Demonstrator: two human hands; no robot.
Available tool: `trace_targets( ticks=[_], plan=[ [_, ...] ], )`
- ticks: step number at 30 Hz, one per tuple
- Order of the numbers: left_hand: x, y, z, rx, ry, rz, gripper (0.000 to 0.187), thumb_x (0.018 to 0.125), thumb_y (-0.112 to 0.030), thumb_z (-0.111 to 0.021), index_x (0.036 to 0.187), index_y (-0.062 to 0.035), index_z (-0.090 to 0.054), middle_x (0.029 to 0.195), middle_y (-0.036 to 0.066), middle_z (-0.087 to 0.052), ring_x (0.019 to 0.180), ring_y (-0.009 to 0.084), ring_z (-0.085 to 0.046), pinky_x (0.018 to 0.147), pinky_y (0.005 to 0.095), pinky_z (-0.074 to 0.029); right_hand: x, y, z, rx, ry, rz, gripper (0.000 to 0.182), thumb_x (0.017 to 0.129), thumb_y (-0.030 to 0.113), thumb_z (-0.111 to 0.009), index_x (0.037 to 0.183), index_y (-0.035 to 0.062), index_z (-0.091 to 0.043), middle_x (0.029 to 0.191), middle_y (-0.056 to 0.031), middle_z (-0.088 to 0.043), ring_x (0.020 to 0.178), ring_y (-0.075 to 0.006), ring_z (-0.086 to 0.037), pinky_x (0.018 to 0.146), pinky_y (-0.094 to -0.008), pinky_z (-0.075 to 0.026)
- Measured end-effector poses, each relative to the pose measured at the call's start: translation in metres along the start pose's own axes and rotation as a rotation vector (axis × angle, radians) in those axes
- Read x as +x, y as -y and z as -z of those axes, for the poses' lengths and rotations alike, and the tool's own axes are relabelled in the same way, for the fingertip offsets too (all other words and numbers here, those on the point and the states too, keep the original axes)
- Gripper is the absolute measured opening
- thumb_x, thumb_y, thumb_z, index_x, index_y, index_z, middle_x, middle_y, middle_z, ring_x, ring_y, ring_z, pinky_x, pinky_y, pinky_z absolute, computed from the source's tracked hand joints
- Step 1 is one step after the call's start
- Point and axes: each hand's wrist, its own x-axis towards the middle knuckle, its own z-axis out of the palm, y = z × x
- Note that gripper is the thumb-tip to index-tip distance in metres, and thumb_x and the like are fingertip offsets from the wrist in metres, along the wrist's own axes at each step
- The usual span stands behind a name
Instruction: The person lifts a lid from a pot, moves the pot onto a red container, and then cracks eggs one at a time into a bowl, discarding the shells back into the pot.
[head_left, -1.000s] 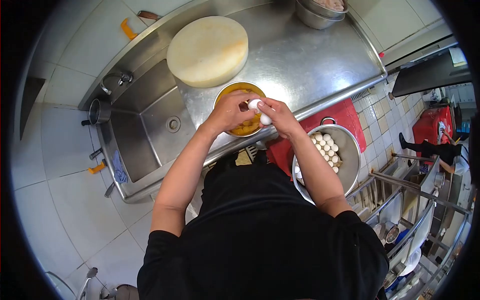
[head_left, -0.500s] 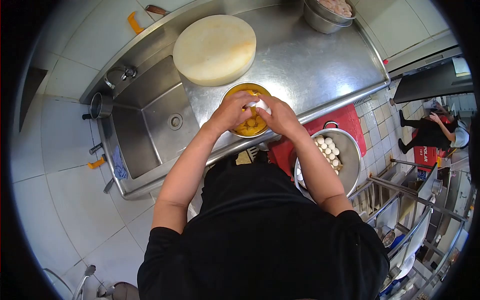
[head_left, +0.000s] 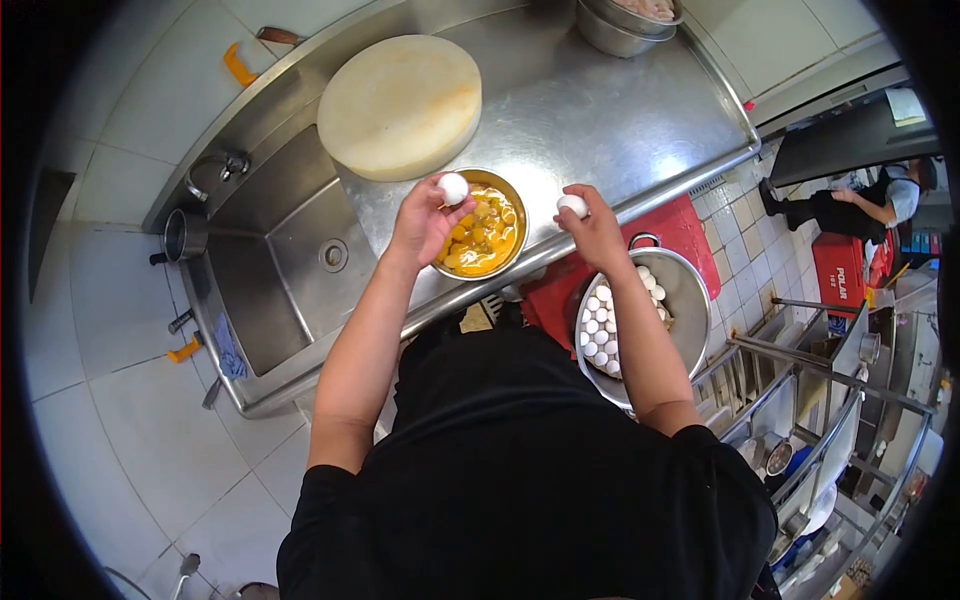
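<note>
Two eggshell halves held apart over a bowl of yolks at a steel kitchen desk.

We grip one shell piece (head_left: 453, 188) in our left hand (head_left: 425, 222) beside the bowl (head_left: 483, 236), the other shell piece (head_left: 572, 205) pinched in our right hand (head_left: 596, 228) above the pot of eggs (head_left: 610, 325). We judge the shells light, brittle and slick inside, best held by fingertips at the rounded outside, never squeezed.

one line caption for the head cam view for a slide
Left hand and right hand each hold a white eggshell piece beside a bowl of cracked eggs on a steel counter.
</note>
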Motion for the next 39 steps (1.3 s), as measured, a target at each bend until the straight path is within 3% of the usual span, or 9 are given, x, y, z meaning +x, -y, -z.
trace_targets(
  ticks=[6,10,13,16,21,29,32,34,39],
  plan=[
    [-0.002,0.009,-0.006,-0.020,-0.031,0.041,0.017,0.089,-0.013,-0.061,0.103,-0.0039,-0.056,0.101,0.013,-0.062,0.097,0.0234,-0.064,0.088,0.0384,-0.058,-0.030,-0.059,-0.018,-0.607,-0.108,0.308,0.039,0.094,0.019,-0.062,0.129,0.0032,-0.053,0.111,-0.0208,-0.065,0.100,-0.0340,-0.065,0.085,-0.0364,-0.052],
    [-0.008,0.012,-0.019,0.203,-0.036,0.072,0.013,0.085,-0.003,-0.065,0.096,-0.0046,-0.057,0.097,0.010,-0.061,0.083,0.0186,-0.066,0.080,0.0342,-0.060,-0.019,-0.061,-0.031,-0.430,-0.355,0.354,0.034,0.099,0.025,-0.056,0.126,0.0034,-0.055,0.106,-0.0168,-0.066,0.081,-0.0218,-0.064,0.073,-0.0323,-0.052],
    [0.001,0.018,-0.023,0.639,0.092,-0.098,0.022,0.078,0.001,-0.070,0.098,-0.0020,-0.062,0.093,0.007,-0.063,0.086,0.0170,-0.066,0.078,0.0310,-0.056,-0.018,0.009,-0.041,0.385,-0.085,-0.088,0.036,0.107,0.034,-0.038,0.120,0.0068,-0.058,0.093,-0.0043,-0.066,0.054,-0.0047,-0.043,0.050,-0.0202,-0.037],
    [-0.002,0.024,-0.042,1.183,0.212,-0.409,0.033,0.079,-0.005,-0.070,0.111,-0.0036,-0.064,0.101,0.006,-0.065,0.097,0.0158,-0.064,0.087,0.0314,-0.052,-0.014,0.030,-0.065,0.511,0.053,-0.103,0.040,0.107,0.039,-0.035,0.121,0.0084,-0.056,0.084,-0.0016,-0.061,0.057,-0.0062,-0.046,0.052,-0.0211,-0.039],
    [-0.016,0.006,-0.060,1.405,0.209,-0.349,0.043,0.079,-0.022,-0.074,0.117,-0.0035,-0.067,0.112,0.015,-0.070,0.103,0.0215,-0.066,0.091,0.0313,-0.050,-0.006,0.033,-0.080,0.460,0.169,-0.115,0.039,0.108,0.039,-0.032,0.120,0.0089,-0.053,0.079,-0.0005,-0.053,0.058,-0.0065,-0.046,0.053,-0.0215,-0.040],
    [-0.022,0.006,-0.039,1.412,0.151,-0.217,0.043,0.075,-0.017,-0.070,0.115,-0.0020,-0.069,0.102,0.015,-0.073,0.094,0.0222,-0.069,0.085,0.0320,-0.052,-0.003,0.024,-0.078,0.258,0.330,-0.038,0.040,0.108,0.039,-0.031,0.119,0.0064,-0.051,0.083,-0.0032,-0.051,0.060,-0.0078,-0.045,0.055,-0.0246,-0.042],
    [-0.019,0.007,-0.033,1.422,0.140,-0.265,0.043,0.074,-0.015,-0.069,0.115,-0.0036,-0.069,0.102,0.014,-0.073,0.093,0.0234,-0.069,0.086,0.0322,-0.053,0.002,0.023,-0.075,0.069,0.384,0.077,0.041,0.108,0.038,-0.030,0.121,0.0044,-0.049,0.089,-0.0110,-0.056,0.068,-0.0199,-0.057,0.064,-0.0333,-0.048],
    [-0.016,0.006,-0.029,1.467,0.147,-0.312,0.043,0.073,-0.014,-0.069,0.115,-0.0047,-0.069,0.104,0.014,-0.073,0.093,0.0248,-0.069,0.086,0.0325,-0.053,0.003,0.029,-0.072,-0.156,0.304,0.352,0.035,0.108,0.031,-0.034,0.126,0.0039,-0.049,0.103,-0.0177,-0.060,0.090,-0.0286,-0.062,0.083,-0.0367,-0.049],
    [-0.013,0.003,-0.032,1.579,0.171,-0.540,0.039,0.074,-0.010,-0.066,0.113,-0.0066,-0.069,0.111,0.015,-0.070,0.101,0.0310,-0.067,0.090,0.0361,-0.053,0.005,0.051,-0.062,-0.374,0.345,0.366,0.034,0.106,0.026,-0.037,0.131,0.0039,-0.045,0.120,-0.0259,-0.055,0.112,-0.0409,-0.056,0.097,-0.0432,-0.043]
  ],
)
